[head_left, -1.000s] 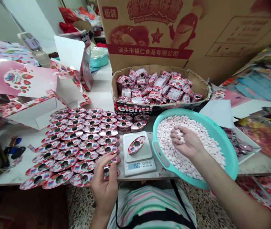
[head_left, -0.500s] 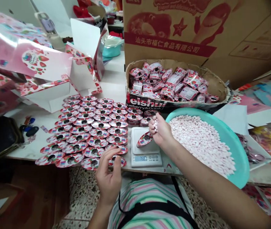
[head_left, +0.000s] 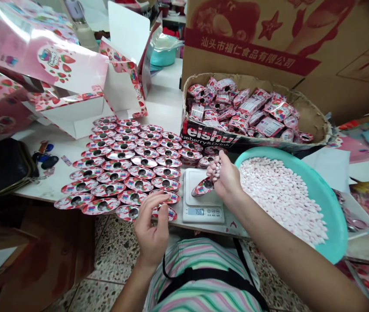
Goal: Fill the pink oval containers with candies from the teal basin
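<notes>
Right hand (head_left: 226, 180) is pinching a little bunch of pink-and-white candies (head_left: 216, 169) between the fingers and thumb, holding them right above an oval strawberry-print tin (head_left: 202, 187). That tin is sitting on the pan of a digital scale (head_left: 200, 219), and its round hole is facing up. Left hand (head_left: 152, 229) is hanging just left of the scale with its fingers loosely curled, right at the tins nearest the edge, but I can't tell if it's actually gripping one.

Loads of matching oval tins (head_left: 119, 173) are lying in overlapping rows to the left of the scale. To the right, a teal basin (head_left: 337, 216) is holding a big heap of the same candies (head_left: 278, 195). Behind the scale, a cut-down cardboard tray (head_left: 256, 82) is overflowing with pink wrapped packets (head_left: 246, 108), and a big printed carton (head_left: 252, 43) is standing behind that. Further left, past the tins, a black pouch (head_left: 4, 167) and some keys (head_left: 43, 158) are lying there, with flat pink strawberry boxes (head_left: 74, 117) piled behind them.
</notes>
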The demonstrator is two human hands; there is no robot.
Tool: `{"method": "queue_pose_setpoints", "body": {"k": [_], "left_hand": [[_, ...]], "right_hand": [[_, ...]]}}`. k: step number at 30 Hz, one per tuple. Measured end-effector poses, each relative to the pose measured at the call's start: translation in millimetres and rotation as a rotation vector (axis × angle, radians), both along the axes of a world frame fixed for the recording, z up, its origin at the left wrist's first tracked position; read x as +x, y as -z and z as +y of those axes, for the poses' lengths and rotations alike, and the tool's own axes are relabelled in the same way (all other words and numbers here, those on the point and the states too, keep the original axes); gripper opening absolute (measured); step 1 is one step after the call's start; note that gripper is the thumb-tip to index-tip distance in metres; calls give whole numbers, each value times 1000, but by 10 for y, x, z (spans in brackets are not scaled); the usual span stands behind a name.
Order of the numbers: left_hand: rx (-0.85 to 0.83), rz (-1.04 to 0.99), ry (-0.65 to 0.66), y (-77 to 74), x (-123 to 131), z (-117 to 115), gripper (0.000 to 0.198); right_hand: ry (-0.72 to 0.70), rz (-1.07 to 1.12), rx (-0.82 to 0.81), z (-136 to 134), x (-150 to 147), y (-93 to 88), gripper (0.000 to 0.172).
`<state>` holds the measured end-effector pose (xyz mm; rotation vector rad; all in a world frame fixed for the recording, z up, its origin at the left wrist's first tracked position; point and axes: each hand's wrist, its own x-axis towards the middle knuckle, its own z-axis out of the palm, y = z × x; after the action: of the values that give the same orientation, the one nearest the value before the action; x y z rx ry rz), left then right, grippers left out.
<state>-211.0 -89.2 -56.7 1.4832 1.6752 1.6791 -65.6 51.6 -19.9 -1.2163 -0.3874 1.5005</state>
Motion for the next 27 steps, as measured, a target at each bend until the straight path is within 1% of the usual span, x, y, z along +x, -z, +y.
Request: {"method": "queue_pose_setpoints", "body": {"k": [5, 17, 27], "left_hand": [[-1, -8, -5, -5, -2, 6, 18], [-2, -11, -12, -5, 12, 0, 17], [-11, 6, -9, -22, 33, -6, 16]], "right_hand": [[-6, -27, 2, -1, 13, 22, 33], [-35, -60, 47, -27, 44, 27, 35], [-15, -43, 100, -21, 52, 84, 34]]}}
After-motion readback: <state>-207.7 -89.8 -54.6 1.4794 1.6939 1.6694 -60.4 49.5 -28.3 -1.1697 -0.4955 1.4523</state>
